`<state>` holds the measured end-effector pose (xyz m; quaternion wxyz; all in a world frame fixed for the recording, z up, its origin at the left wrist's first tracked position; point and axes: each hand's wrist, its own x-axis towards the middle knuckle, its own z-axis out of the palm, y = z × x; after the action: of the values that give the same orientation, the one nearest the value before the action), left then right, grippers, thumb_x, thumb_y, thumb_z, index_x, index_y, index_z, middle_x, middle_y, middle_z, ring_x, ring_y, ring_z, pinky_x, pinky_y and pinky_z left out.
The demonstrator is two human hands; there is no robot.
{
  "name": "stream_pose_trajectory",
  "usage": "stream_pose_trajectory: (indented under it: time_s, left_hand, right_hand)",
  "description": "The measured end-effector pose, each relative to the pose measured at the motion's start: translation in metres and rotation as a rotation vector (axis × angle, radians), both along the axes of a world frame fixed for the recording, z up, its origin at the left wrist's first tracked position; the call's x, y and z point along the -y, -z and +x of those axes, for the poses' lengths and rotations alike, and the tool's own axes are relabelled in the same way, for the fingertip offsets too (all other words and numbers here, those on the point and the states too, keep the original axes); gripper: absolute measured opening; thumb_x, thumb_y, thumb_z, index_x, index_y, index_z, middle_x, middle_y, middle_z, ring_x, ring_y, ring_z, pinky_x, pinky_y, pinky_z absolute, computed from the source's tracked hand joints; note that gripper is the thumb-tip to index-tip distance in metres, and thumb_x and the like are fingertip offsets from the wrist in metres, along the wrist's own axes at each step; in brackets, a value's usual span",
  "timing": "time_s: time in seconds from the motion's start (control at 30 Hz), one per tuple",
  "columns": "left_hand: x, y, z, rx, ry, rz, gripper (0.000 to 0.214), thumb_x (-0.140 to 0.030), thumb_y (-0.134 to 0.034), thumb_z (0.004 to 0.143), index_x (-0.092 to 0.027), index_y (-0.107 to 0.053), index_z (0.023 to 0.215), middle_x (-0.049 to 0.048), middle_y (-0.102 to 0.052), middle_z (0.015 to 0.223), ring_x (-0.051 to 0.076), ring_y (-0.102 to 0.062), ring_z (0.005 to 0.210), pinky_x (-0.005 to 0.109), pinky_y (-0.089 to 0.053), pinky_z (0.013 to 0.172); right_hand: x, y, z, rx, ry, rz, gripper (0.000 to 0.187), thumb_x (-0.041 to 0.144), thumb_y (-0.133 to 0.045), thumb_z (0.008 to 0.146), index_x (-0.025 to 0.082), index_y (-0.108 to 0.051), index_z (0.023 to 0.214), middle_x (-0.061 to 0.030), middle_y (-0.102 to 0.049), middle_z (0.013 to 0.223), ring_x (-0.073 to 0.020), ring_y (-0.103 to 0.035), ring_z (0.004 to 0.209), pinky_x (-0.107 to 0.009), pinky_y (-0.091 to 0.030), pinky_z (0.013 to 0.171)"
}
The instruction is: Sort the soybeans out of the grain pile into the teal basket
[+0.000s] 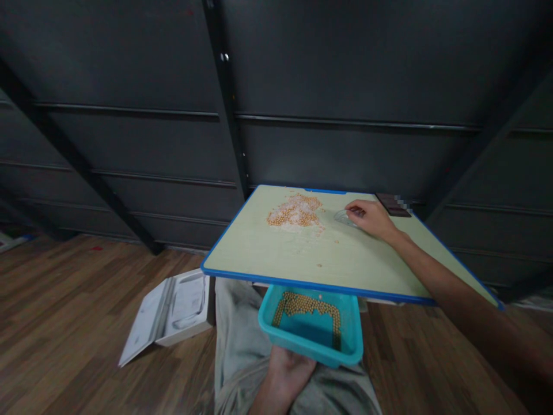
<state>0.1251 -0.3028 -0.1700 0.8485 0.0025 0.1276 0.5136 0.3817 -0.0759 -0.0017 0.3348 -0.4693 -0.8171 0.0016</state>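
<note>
My left hand supports a teal plastic basin from below, under the front edge of the board, its fingers mostly hidden by the basin. Round golden beads lie in the basin along its back and sides. Over the pale green board, my right hand is closed on a clear, thin plastic piece whose kind I cannot make out. Left of that hand, a heap of golden beads mixed with whitish grains rests on the board.
A dark flat object lies at the board's back right corner. An opened white box stands on the wooden floor, left of my legs. Dark panels rise behind the board. A few stray beads lie near its front.
</note>
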Motion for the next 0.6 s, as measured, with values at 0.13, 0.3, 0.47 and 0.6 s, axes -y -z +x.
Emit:
stream_pose_trajectory:
  time_s: [0.13, 0.3, 0.47, 0.6]
  left_hand:
    - [0.0, 0.002, 0.0, -0.002, -0.007, -0.013, 0.038, -0.025, -0.052, 0.089, -0.027, -0.057, 0.127, 0.0043, -0.072, 0.115, 0.021, -0.065, 0.105, 0.044, -0.041, 0.106]
    - [-0.001, 0.005, 0.0, 0.003, -0.003, -0.014, 0.038, -0.031, -0.054, 0.088, -0.025, -0.058, 0.126, 0.0051, -0.072, 0.116, 0.022, -0.063, 0.11, 0.044, -0.041, 0.105]
    - [0.0, 0.002, 0.001, 0.0, -0.013, 0.0, 0.041, -0.03, -0.057, 0.087, -0.028, -0.056, 0.128, 0.0051, -0.072, 0.115, 0.023, -0.064, 0.106, 0.046, -0.042, 0.104]
    - [0.001, -0.002, 0.0, -0.025, -0.004, -0.025, 0.033, -0.027, -0.055, 0.088, -0.025, -0.062, 0.12, 0.0046, -0.076, 0.101, 0.023, -0.066, 0.101, 0.046, -0.043, 0.102]
  right_hand:
    - [0.007, -0.002, -0.004, -0.057, -0.129, -0.131, 0.02, 0.029, -0.06, 0.079, 0.015, -0.071, 0.088, -0.0056, -0.07, 0.078, -0.0165, -0.061, 0.067, -0.029, -0.049, 0.065]
    - [0.015, -0.004, -0.007, -0.119, -0.249, -0.307, 0.018, 0.03, -0.065, 0.075, 0.015, -0.068, 0.083, -0.0028, -0.065, 0.067, -0.0132, -0.056, 0.058, -0.027, -0.047, 0.057]
    - [0.033, -0.008, -0.023, -0.156, -0.344, -0.484, 0.016, 0.029, -0.07, 0.075, 0.015, -0.067, 0.081, -0.0009, -0.064, 0.065, -0.0107, -0.055, 0.055, -0.024, -0.045, 0.053]
    - [0.045, -0.008, -0.041, -0.246, -0.515, -0.723, 0.023, 0.033, -0.073, 0.075, 0.014, -0.068, 0.087, -0.0021, -0.068, 0.071, -0.0113, -0.061, 0.06, -0.023, -0.048, 0.056]
